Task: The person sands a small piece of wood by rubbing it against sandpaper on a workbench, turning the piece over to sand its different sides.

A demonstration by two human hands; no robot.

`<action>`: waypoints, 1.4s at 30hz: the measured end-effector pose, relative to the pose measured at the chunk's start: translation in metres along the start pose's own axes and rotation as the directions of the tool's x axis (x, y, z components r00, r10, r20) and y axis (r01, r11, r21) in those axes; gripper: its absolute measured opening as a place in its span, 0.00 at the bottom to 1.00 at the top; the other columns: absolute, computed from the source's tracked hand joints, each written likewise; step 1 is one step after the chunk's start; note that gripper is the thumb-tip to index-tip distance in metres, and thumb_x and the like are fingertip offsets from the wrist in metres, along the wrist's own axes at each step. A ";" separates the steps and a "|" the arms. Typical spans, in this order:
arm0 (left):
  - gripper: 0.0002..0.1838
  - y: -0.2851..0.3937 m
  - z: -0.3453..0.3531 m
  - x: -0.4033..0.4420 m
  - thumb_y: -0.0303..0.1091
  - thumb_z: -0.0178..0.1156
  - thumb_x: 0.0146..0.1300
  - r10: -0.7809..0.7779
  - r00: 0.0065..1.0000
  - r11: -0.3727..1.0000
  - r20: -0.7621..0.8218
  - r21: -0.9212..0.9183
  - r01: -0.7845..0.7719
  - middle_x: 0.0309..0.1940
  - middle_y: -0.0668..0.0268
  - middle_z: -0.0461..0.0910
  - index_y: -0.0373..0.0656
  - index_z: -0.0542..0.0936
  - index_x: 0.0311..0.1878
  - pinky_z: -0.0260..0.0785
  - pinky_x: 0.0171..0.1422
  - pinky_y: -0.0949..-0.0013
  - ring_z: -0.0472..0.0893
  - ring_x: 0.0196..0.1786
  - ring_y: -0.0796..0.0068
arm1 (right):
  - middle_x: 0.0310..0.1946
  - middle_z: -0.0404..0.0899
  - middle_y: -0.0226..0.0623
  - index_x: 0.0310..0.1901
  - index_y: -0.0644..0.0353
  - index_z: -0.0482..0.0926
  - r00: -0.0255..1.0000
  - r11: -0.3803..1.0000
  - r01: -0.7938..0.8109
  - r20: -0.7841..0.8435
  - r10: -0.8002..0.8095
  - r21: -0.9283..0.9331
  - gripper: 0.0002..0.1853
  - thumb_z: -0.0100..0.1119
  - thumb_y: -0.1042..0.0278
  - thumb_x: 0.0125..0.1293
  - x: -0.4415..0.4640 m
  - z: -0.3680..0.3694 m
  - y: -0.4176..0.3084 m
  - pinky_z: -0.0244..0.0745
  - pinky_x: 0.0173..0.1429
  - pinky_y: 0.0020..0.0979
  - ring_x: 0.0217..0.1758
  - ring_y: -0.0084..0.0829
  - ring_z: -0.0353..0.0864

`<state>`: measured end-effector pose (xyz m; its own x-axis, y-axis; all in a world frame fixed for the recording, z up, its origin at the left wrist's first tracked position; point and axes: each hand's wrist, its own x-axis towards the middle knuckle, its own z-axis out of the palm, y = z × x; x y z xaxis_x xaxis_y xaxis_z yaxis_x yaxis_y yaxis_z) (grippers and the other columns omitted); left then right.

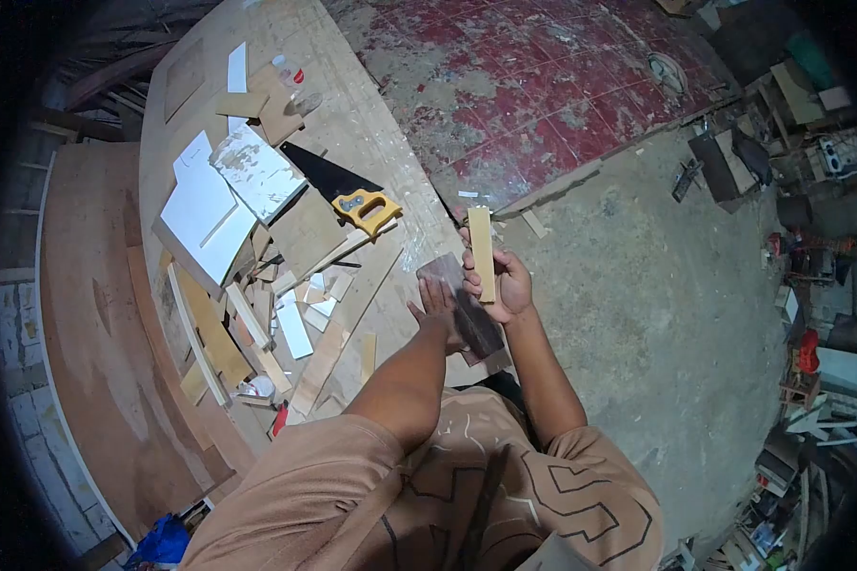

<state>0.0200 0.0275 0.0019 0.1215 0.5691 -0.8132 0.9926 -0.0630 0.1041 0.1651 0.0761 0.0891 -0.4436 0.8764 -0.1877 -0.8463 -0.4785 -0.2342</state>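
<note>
My right hand [511, 284] is closed around a short pale wooden strip [482, 252], which it holds upright just past the edge of the workbench [390, 152]. My left hand [438, 303] lies flat, fingers apart, on a dark brown sheet [478, 328] that looks like sandpaper. The sheet rests along the bench edge close to my body, its near end darker and worn. Another small pale wooden strip [368, 357] lies on the bench to the left of my left forearm.
A handsaw [367, 207] with a yellow handle lies on the bench, beside a paint-marked white box [257, 171], white sheets [200, 224] and several wood offcuts [295, 328]. Right of the bench is concrete floor [628, 305], with red tiles [543, 76] beyond and clutter along the far right.
</note>
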 end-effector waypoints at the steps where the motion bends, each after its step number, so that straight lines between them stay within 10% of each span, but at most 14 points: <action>1: 0.82 0.000 0.002 0.001 0.60 0.76 0.36 -0.001 1.000 1.000 0.001 0.000 0.001 0.77 0.42 0.15 0.36 0.23 0.76 0.27 0.71 0.19 0.15 0.77 0.39 | 0.41 0.73 0.37 0.72 0.64 0.60 1.000 1.000 0.000 0.007 0.000 0.018 0.33 0.48 0.53 0.71 0.000 0.000 0.000 0.68 0.36 0.28 0.34 0.26 0.70; 7: 0.84 -0.001 0.001 0.004 0.60 0.78 0.33 -0.004 1.000 1.000 0.017 0.018 0.004 0.77 0.41 0.16 0.38 0.22 0.76 0.26 0.72 0.20 0.15 0.78 0.39 | 0.40 0.72 0.35 0.71 0.66 0.60 0.999 0.999 0.015 -0.045 -0.017 -0.052 0.35 0.61 0.61 0.68 -0.001 0.008 0.000 0.69 0.35 0.25 0.32 0.24 0.70; 23: 0.82 0.003 -0.007 -0.003 0.61 0.77 0.37 -0.026 0.999 1.000 0.043 0.017 0.025 0.77 0.42 0.14 0.38 0.22 0.76 0.27 0.73 0.22 0.13 0.77 0.41 | 0.35 0.75 0.34 0.66 0.48 0.63 0.980 0.961 0.023 -0.185 -0.077 -0.276 0.24 0.57 0.69 0.72 0.002 -0.008 0.012 0.73 0.33 0.26 0.31 0.25 0.75; 29: 0.81 0.006 -0.014 -0.009 0.59 0.78 0.39 -0.037 0.998 0.999 0.052 0.006 0.037 0.77 0.42 0.15 0.36 0.23 0.76 0.27 0.72 0.21 0.15 0.78 0.40 | 0.42 0.79 0.36 0.60 0.51 0.72 0.957 0.896 -0.001 -0.261 -0.128 -0.444 0.21 0.58 0.77 0.66 0.000 -0.051 0.015 0.78 0.46 0.31 0.40 0.30 0.80; 31: 0.81 0.005 -0.014 -0.010 0.59 0.78 0.39 -0.035 0.998 0.999 0.045 -0.007 0.035 0.77 0.41 0.16 0.36 0.23 0.76 0.27 0.72 0.21 0.16 0.78 0.39 | 0.51 0.79 0.39 0.47 0.56 0.83 0.969 0.341 0.040 -0.046 -0.241 -0.939 0.14 0.60 0.81 0.60 -0.001 -0.059 0.013 0.74 0.61 0.35 0.53 0.35 0.80; 35: 0.82 0.005 -0.018 -0.011 0.57 0.80 0.37 -0.026 0.999 1.000 0.042 -0.016 0.027 0.77 0.40 0.17 0.35 0.24 0.76 0.27 0.72 0.21 0.17 0.78 0.39 | 0.61 0.74 0.47 0.40 0.50 0.90 0.939 -0.218 -0.020 0.056 -0.339 -0.976 0.16 0.61 0.82 0.54 -0.016 -0.071 0.018 0.60 0.74 0.41 0.70 0.47 0.65; 42: 0.82 0.006 -0.014 -0.010 0.57 0.80 0.36 -0.029 0.999 0.999 0.028 -0.032 0.030 0.77 0.40 0.18 0.35 0.24 0.76 0.26 0.72 0.21 0.17 0.78 0.39 | 0.59 0.74 0.50 0.39 0.53 0.88 0.991 -0.287 0.061 0.092 -0.098 -0.956 0.15 0.58 0.81 0.53 -0.032 -0.115 0.032 0.65 0.70 0.42 0.64 0.51 0.68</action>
<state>0.0243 0.0333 0.0187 0.0930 0.5479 -0.8314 0.9950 -0.0200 0.0981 0.1862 0.0268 -0.0221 -0.3837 0.9204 -0.0750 0.4980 0.1379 -0.8561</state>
